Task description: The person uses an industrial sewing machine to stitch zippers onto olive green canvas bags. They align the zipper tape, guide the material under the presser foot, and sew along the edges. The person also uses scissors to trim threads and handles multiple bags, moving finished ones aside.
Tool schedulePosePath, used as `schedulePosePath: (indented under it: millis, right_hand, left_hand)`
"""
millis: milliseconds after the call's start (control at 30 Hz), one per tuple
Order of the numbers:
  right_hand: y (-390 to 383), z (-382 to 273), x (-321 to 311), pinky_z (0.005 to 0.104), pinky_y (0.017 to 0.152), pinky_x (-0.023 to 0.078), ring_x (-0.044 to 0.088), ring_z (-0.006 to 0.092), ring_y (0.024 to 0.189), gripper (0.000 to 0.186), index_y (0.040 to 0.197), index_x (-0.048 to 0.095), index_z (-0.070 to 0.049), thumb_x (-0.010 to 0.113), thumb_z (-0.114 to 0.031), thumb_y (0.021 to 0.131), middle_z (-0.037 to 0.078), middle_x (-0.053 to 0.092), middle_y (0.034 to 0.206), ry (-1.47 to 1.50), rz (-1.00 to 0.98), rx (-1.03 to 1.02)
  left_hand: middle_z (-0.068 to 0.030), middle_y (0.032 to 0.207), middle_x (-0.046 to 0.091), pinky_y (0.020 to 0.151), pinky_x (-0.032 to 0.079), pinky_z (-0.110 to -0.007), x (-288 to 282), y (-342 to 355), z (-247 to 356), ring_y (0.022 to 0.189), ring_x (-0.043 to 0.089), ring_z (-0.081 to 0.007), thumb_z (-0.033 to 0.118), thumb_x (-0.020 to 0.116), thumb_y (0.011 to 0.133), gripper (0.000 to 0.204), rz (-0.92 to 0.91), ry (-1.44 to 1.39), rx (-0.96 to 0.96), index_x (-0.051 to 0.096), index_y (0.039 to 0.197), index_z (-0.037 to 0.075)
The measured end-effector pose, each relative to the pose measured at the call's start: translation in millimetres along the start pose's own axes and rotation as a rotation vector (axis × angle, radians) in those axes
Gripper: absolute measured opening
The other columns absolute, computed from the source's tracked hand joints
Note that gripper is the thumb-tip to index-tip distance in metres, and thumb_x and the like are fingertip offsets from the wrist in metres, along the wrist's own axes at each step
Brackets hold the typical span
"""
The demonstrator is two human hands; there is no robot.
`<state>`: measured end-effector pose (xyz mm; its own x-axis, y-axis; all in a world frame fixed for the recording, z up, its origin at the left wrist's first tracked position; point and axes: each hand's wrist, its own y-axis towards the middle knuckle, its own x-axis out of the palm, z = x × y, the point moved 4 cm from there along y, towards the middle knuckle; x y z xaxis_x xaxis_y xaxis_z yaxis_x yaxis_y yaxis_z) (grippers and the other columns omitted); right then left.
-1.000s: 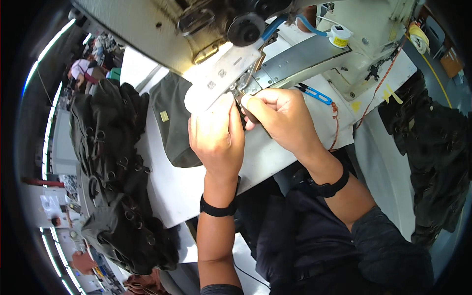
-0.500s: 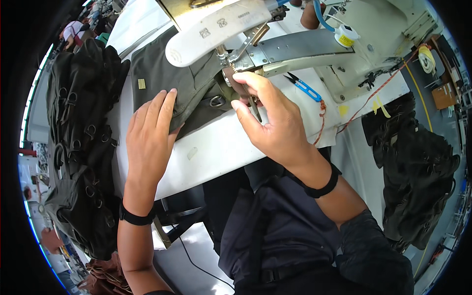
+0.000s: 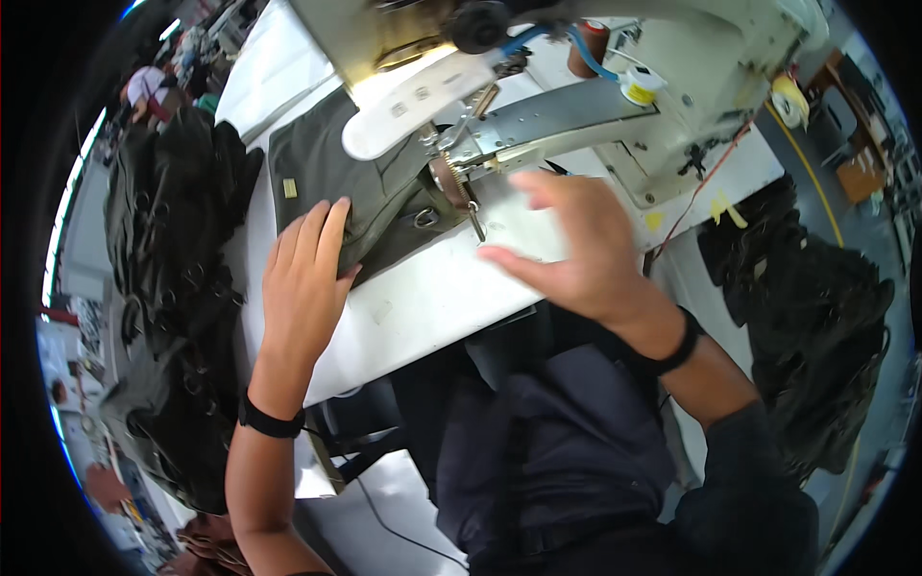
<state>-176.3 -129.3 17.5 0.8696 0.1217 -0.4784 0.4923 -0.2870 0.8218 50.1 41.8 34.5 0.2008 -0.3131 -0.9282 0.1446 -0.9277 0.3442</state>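
Observation:
My left hand [image 3: 309, 266] lies flat with fingers stretched out on the near-left part of a dark olive fabric bag piece [image 3: 312, 144]. That piece has a small gold plate [image 3: 290, 188] and a metal ring [image 3: 425, 218]. Its right end sits at the needle area of a sewing machine [image 3: 567, 111]. A brown tab [image 3: 449, 182] with a zipper end and metal pull [image 3: 476, 223] hangs beside the presser foot. Off to its right, my right hand [image 3: 594, 245] is in the air, blurred, thumb and fingers apart, holding nothing. It covers most of the thread snips.
Dark bags with metal rings [image 3: 168, 250] are piled at the left of the white table [image 3: 423, 326]. More dark bags [image 3: 816, 326] hang at the right. A brown thread spool [image 3: 589, 48] stands behind the machine bed. An orange cord [image 3: 706, 180] runs along the right.
My right hand has let go of the brown tab and moved right, now over the blue thread snips. My left hand stays on the fabric. The whole view has shifted slightly.

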Motion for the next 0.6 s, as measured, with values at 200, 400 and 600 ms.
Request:
schedulePosePath:
  millis: [200,400,600]
  right_hand:
    - [2.2,-1.3,58.3,0.0354,0.078,0.043,0.057,0.0198,0.085,0.04,0.124,0.069,-0.008,0.076,-0.018,0.086,0.001,0.056,0.089,-0.144,0.058,-0.111]
    - [16.9,20.8,32.6,0.0371,0.084,0.043,0.058,0.018,0.09,0.028,0.11,0.077,-0.021,0.071,-0.014,0.083,-0.004,0.059,0.092,-0.145,0.062,-0.274]
    - [42.1,38.7,19.4,0.0385,0.09,0.043,0.062,0.0198,0.096,0.024,0.101,0.078,-0.024,0.073,-0.015,0.081,-0.003,0.061,0.096,-0.132,-0.026,-0.288]
  left_hand:
    - [-0.0122,0.114,0.07,0.086,0.055,-0.042,-13.3,-17.6,-14.7,0.098,0.068,-0.0323,0.003,0.081,0.08,0.065,0.114,0.019,0.093,0.061,0.142,0.009]
    - [-0.0067,0.081,0.054,0.066,0.054,-0.038,-60.7,-38.9,47.2,0.071,0.062,-0.0253,-0.005,0.066,0.088,0.052,-0.083,0.056,0.08,0.066,0.138,0.009]
    - [-0.0156,0.089,0.071,0.081,0.057,-0.041,-92.5,48.9,74.7,0.09,0.071,-0.0306,0.014,0.074,0.095,0.024,-0.064,0.015,0.088,0.074,0.116,0.002]
